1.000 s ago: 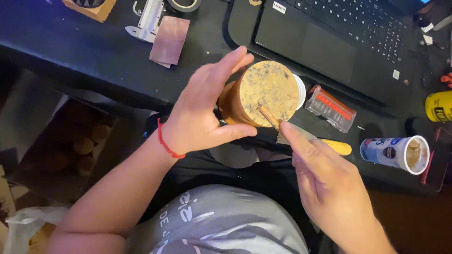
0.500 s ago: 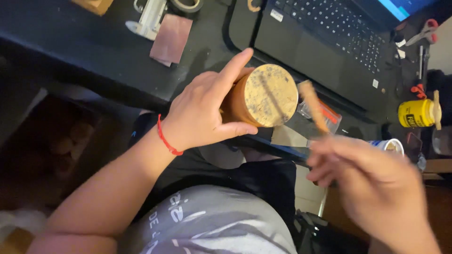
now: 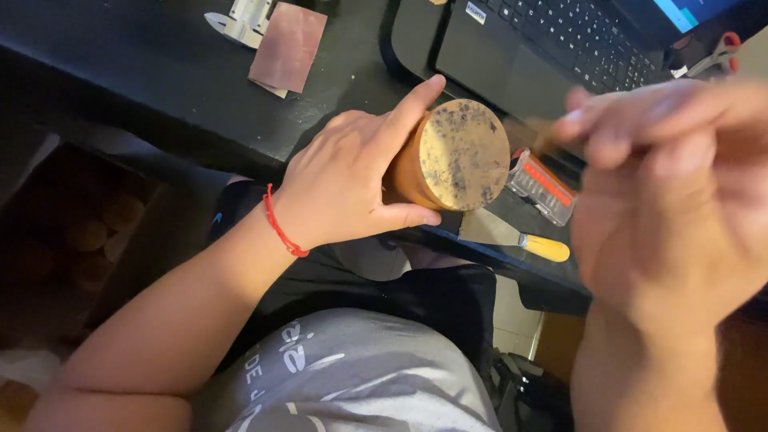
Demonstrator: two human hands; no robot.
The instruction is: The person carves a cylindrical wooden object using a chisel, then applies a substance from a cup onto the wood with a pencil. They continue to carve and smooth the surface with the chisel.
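My left hand grips a brown cylinder lying on its side over the front edge of the black desk. Its round tan end face, speckled with dark spots, points up toward me. My index finger lies along the top of the cylinder and my thumb presses under it. A red cord circles that wrist. My right hand is raised close to the camera and blurred. Its fingertips pinch a thin wooden stick, which hangs just right of the cylinder's face without touching it.
A black laptop sits open at the back right. On the desk lie a reddish-brown sheet of sandpaper, a metal tool, a small clear box with orange contents, and a yellow-handled scraper at the edge.
My right hand has lifted the stick off the cylinder's face and risen up and right, toward the camera. My left hand keeps its hold on the cylinder.
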